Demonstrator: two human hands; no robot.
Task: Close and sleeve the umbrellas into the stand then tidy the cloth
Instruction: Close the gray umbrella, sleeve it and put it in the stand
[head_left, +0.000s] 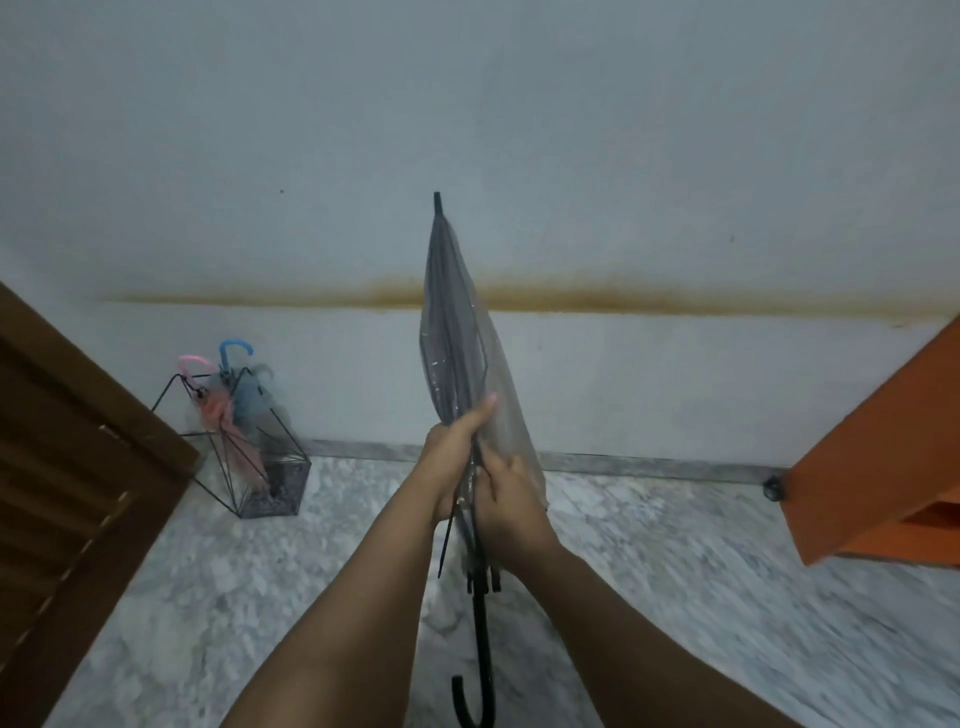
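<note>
Head view: two umbrellas in wire stand.

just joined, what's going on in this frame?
A person holds a closed clear umbrella tip-up with both hands. The left hand grips the gathered canopy, and the right hand grips it just below; its black hook handle hangs down. It is not in the stand yet. The wire stand, on the floor by the wall, already holds a pink umbrella and a blue umbrella.

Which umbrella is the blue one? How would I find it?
Look left along the wall to the black wire stand on the floor by the brown door. Two closed umbrellas sit inside; the blue umbrella has the blue hooked handle, right of the pink umbrella.
</note>
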